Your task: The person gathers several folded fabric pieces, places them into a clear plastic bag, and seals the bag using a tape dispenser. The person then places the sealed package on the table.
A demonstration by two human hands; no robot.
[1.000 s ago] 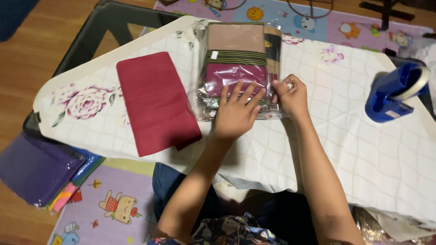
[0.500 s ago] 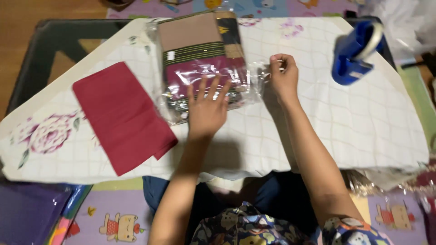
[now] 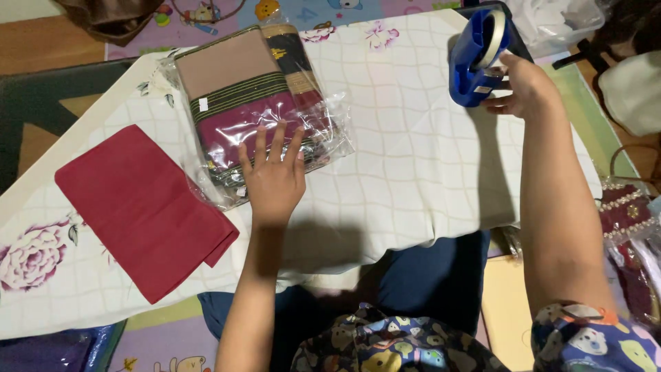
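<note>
My left hand (image 3: 273,172) lies flat, fingers spread, on the near end of a clear plastic packet (image 3: 255,103) holding folded cloth in tan, dark green stripes and magenta. The packet rests on a white quilted cover (image 3: 399,158) with flower prints. My right hand (image 3: 525,86) reaches to the far right corner and grasps a blue tape dispenser (image 3: 476,58) with a roll of clear tape in it. A folded dark red cloth (image 3: 141,207) lies to the left of the packet, apart from both hands.
The covered low table has a dark frame (image 3: 27,117) showing at the left. A colourful play mat (image 3: 206,14) lies beyond it on a wooden floor. More plastic-wrapped cloth (image 3: 637,241) sits at the right, and a blue-purple packet (image 3: 55,348) at the bottom left.
My right hand has left the packet's right edge and moved to the far right onto the blue tape dispenser. My left hand stays pressed on the packet. The camera view has shifted left.
</note>
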